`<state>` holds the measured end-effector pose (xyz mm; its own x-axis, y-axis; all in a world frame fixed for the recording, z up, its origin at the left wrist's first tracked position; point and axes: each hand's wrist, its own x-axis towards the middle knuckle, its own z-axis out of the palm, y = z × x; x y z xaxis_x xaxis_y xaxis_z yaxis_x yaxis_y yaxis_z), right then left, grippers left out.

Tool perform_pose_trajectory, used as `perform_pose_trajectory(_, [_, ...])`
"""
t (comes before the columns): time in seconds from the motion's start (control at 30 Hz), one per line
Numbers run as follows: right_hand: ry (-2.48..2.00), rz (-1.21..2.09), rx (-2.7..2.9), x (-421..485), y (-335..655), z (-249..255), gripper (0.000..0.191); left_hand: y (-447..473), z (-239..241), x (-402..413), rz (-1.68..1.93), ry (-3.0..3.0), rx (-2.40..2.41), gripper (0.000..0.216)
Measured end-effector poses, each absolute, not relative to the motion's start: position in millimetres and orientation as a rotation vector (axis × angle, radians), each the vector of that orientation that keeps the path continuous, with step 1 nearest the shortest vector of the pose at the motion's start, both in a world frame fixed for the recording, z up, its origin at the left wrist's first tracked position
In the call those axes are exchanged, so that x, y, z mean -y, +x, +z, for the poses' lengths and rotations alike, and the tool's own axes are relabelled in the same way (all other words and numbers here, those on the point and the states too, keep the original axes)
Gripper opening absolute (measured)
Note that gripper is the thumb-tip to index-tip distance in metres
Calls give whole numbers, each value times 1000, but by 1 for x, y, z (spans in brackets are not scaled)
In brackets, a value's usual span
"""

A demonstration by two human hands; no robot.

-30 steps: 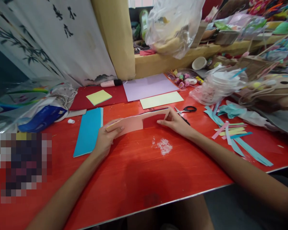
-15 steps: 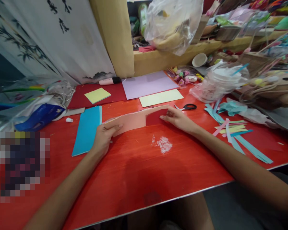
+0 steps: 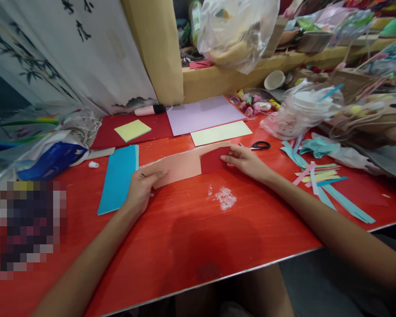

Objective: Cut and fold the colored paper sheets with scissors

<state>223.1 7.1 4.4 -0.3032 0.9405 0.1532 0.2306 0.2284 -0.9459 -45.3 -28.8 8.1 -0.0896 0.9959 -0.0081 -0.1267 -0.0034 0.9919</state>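
Note:
My left hand [image 3: 143, 187] pinches the left end of a peach paper strip [image 3: 181, 167], thumb lying on its face. At the strip's right end, my right hand [image 3: 242, 159] grips a dark red paper piece [image 3: 214, 160] that overlaps the peach one. Both papers are held up a little above the red table, tilted toward me. Below them a small patch of whitish, glue-like residue [image 3: 225, 198] marks the table. Black-handled scissors [image 3: 260, 145] lie just beyond my right hand. Close to my left hand rests a stack of blue paper [image 3: 117, 178].
Lilac paper [image 3: 203, 115], a pale yellow strip [image 3: 221, 133] and a yellow square [image 3: 132, 130] lie at the back. Cut paper strips [image 3: 326, 176] are scattered right, near a plastic-wrapped cup [image 3: 303, 110]. A white cap [image 3: 93, 164] sits left. The table's front edge [image 3: 214, 281] is near me.
Both hands hold the papers nearly as before. The right hand and the dark red piece have shifted very slightly; the view has moved a little.

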Motion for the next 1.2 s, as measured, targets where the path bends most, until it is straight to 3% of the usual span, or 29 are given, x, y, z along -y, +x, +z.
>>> perform_pose_trajectory(0.27, [-1102, 1372, 1598, 0, 225, 21, 18, -54, 20, 26, 1196, 1000, -1187, 33])
perform_pose_trajectory(0.57, [-982, 1963, 1706, 6, 230, 27, 7, -77, 56, 31, 512, 970, -896, 60])
perform_pose_trajectory(0.7, [-909, 2105, 1814, 19, 215, 30, 10, -45, 48, 51, 438, 1106, -1106, 41])
perform_pose_trajectory(0.8, [-935, 2112, 1809, 26, 204, 27, 14, -23, 39, 66, 392, 1034, -1045, 39])
perform_pose_trajectory(1.03, [-1041, 1996, 1228, 28, 198, 18, 22, -20, 28, 64, 772, 925, -1064, 35])
perform_pose_trajectory(1.2, [-1006, 2031, 1147, 35, 187, 15, 19, -16, 22, 63, 1085, 876, -1170, 28])
